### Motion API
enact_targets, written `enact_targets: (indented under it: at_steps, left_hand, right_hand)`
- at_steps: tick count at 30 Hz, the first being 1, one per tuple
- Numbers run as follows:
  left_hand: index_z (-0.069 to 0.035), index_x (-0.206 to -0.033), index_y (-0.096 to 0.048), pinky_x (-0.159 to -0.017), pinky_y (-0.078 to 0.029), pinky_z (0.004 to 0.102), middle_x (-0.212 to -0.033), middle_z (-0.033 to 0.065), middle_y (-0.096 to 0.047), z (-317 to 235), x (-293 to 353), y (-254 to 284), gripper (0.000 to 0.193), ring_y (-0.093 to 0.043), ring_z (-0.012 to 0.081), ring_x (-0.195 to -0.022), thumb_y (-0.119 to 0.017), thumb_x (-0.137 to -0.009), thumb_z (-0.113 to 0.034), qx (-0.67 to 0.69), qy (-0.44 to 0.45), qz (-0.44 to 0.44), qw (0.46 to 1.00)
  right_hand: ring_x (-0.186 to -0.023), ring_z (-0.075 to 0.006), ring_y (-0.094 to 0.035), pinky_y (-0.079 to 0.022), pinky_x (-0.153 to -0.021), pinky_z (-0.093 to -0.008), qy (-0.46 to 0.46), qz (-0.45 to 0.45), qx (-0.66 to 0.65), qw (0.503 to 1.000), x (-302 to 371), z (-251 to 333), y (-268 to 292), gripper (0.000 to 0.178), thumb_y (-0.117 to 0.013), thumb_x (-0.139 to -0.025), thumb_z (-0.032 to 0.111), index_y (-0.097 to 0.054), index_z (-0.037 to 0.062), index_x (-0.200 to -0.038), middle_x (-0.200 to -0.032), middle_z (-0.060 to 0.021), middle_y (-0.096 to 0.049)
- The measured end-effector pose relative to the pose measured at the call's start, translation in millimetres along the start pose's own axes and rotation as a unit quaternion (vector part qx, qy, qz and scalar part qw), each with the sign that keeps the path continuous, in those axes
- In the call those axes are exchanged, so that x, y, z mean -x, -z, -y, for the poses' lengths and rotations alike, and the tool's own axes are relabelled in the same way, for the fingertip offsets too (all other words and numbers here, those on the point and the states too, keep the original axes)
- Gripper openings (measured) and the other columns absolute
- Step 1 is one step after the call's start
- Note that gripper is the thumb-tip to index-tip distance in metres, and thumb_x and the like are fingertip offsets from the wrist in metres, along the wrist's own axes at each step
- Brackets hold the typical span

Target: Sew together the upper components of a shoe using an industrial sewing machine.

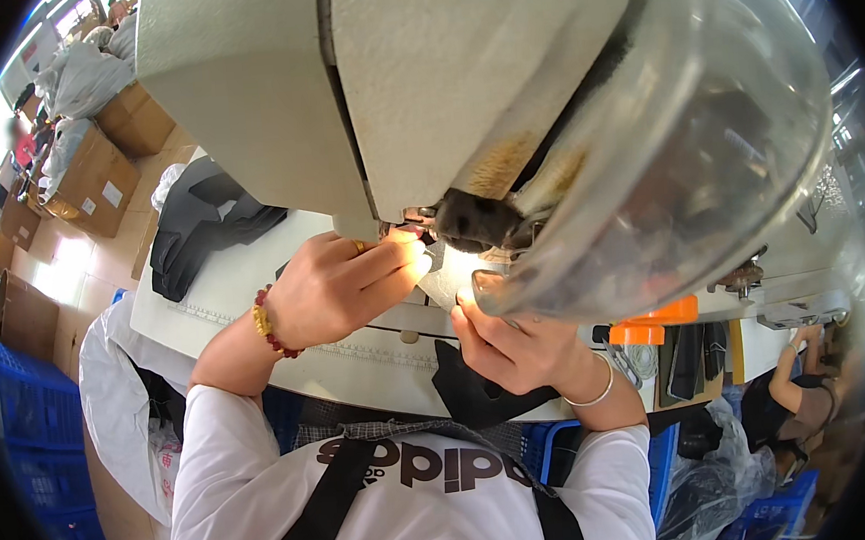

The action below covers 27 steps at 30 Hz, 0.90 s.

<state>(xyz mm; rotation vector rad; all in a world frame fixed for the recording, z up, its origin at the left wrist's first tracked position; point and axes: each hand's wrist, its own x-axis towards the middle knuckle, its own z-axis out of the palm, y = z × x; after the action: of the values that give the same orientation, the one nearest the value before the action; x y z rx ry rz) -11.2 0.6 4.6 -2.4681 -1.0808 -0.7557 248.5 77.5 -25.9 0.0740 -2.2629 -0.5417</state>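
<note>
A large pale sewing machine [479, 76] stands over the white worktable, its lit needle area partly hidden by my fingers. My left hand [338, 282] is closed in a pinch right at the needle area; whatever lies between the fingertips is too small to make out. To the right and slightly lower, my right hand [518, 349] has its thumb and fingers drawn together at the lower edge of a clear plastic shield [725, 149]; what they grip, if anything, is hidden. Below that hand a black cut piece [476, 392] lies at the table's front edge.
Several black cut pieces [204, 226] are piled on the table's left side. Orange-handled scissors [647, 325] rest at the right. Blue crates [44, 448] and cardboard boxes [90, 184] stand on the floor at left. Another person [812, 384] works at the far right.
</note>
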Motion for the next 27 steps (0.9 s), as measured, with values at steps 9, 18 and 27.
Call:
enact_targets:
  at_steps: [9, 18, 27]
  left_hand:
    - [-0.005, -0.103, -0.071, -0.063, -0.056, 0.0348, -0.102, 0.0058, -0.071, 10, -6, -8, 0.03, -0.069, 0.0221, -0.082, -0.072, -0.073, -0.004, 0.029, 0.015, -0.063, 0.997]
    - [-0.004, -0.104, -0.071, -0.068, -0.056, 0.038, -0.101, 0.007, -0.072, 15, 0, -22, 0.031, -0.068, 0.0269, -0.084, -0.077, -0.074, -0.005, 0.007, 0.03, -0.088, 0.996]
    - [-0.004, -0.106, -0.071, -0.072, -0.057, 0.0393, -0.102, 0.009, -0.073, 14, -3, -23, 0.034, -0.07, 0.0299, -0.088, -0.081, -0.073, -0.003, 0.042, 0.045, -0.083, 0.995]
  right_hand:
    - [-0.084, -0.0253, -0.07, -0.059, -0.075, -0.0385, 0.055, 0.011, 0.055, 0.997, 13, -11, -13, 0.014, -0.075, -0.076, -0.002, -0.074, 0.004, -0.088, -0.089, -0.0084, -0.07]
    - [-0.085, -0.0231, -0.069, -0.06, -0.074, -0.0374, 0.048, 0.012, 0.118, 0.992, 21, -19, -22, 0.017, -0.078, -0.08, 0.006, -0.076, 0.0104, -0.096, -0.096, -0.0054, -0.07]
    - [-0.099, -0.0198, -0.068, -0.059, -0.083, -0.0398, 0.093, 0.047, 0.395, 0.913, 38, -15, -35, 0.029, -0.06, -0.098, 0.023, -0.063, 0.0162, -0.125, -0.116, -0.0028, -0.07]
